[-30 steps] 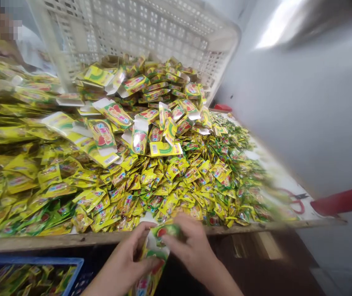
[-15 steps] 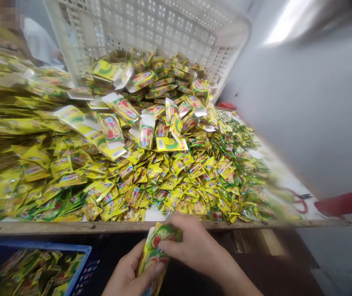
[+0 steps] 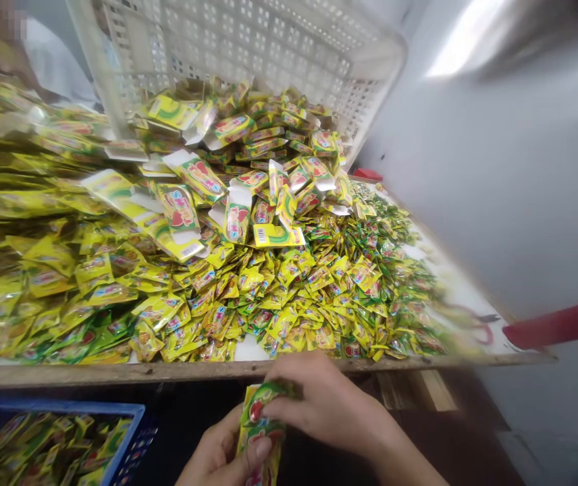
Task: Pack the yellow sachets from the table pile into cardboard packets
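Just below the table's front edge, my left hand (image 3: 223, 455) is wrapped round a small yellow-and-green printed box (image 3: 267, 467). A green sachet with a red fruit picture (image 3: 269, 395) is pinched by my right hand (image 3: 319, 398) at the top end of that box. How much of the sachet is inside the box is hidden by my fingers. Beyond my hands, a heap of yellow and green sachets (image 3: 289, 297) covers the table. Open-flapped boxes (image 3: 235, 216) of the same print lie on top of it.
A white perforated crate (image 3: 269, 40) lies tipped at the back, spilling boxes. Lower left stands a blue crate (image 3: 134, 422) holding filled-looking packs. Red-handled scissors (image 3: 484, 331) and a red bar (image 3: 557, 327) are at the right. Another person (image 3: 56, 61) is at the far left.
My right hand and the sachet have moved slightly down toward the box, which shows less of its white flap. The view has shifted a little.
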### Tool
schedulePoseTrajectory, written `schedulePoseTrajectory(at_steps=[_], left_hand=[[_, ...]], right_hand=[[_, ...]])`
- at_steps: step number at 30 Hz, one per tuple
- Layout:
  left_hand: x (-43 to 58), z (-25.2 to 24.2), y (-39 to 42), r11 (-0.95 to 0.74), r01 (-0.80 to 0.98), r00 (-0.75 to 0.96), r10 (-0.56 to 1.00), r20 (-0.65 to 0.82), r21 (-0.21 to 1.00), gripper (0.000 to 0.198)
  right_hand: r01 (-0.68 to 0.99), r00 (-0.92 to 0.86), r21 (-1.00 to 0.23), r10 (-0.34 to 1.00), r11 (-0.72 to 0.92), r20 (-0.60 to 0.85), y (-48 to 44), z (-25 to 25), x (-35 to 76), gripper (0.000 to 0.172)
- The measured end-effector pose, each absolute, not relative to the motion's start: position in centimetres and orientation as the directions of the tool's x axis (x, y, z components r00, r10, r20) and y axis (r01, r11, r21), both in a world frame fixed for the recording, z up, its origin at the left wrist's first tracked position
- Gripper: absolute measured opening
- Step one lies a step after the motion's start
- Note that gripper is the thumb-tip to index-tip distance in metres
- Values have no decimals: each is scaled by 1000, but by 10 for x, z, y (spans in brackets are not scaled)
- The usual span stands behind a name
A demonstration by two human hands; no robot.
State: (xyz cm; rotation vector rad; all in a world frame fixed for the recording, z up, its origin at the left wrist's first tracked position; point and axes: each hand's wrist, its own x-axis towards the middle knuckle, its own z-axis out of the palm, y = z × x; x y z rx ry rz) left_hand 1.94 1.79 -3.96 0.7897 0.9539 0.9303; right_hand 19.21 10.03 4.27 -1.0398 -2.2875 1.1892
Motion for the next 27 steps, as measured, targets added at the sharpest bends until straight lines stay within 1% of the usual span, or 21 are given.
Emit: schedulePoseTrajectory(at_steps=[1,2,4,6,8,10,11,14,15,17,19,21,24,27], left_hand=[[19,-39,19,386,-298,279,910,-307,873,43],[19,-38,19,380,-298,280,912,-300,876,43],[21,-37,19,374,-280,307,908,-286,884,43],[24,-37,18,368,-263,336,901,-273,892,43],[28,-36,17,364,-270,325,906,-272,891,44],[29,-36,15,371,-292,281,914,-292,882,44],[28,-36,14,379,-299,270,914,-304,876,45],[23,-39,13,385,-289,273,911,-310,876,45],[20,-41,12,380,-274,290,908,-301,883,43],[16,-44,12,360,-238,334,902,-272,902,40],[14,-48,11,344,-210,367,895,-252,915,39],[15,-51,11,350,-214,375,892,-254,912,44],[18,-57,12,374,-236,346,895,-282,897,55],[19,-58,13,372,-217,284,909,-306,903,53]], right_hand=[[446,-659,-800,752,401,10,99,40,190,8],[448,-660,-785,751,427,32,99,36,189,7],[464,-675,-757,737,460,35,100,31,187,9],[471,-722,-730,691,495,3,103,31,188,10],[445,-787,-713,617,542,-22,108,36,192,9],[399,-828,-735,560,549,-31,113,44,195,5],[381,-830,-760,556,527,-31,115,47,197,3],[369,-769,-802,638,469,20,114,45,197,10],[368,-750,-796,659,480,51,111,41,196,9],[347,-758,-775,645,528,99,104,31,194,8],[321,-804,-770,588,551,86,95,19,192,13],[338,-827,-766,561,547,36,87,9,192,18],[401,-816,-749,578,528,-29,80,-1,191,27],[388,-789,-777,615,496,-1,78,-5,190,33]])
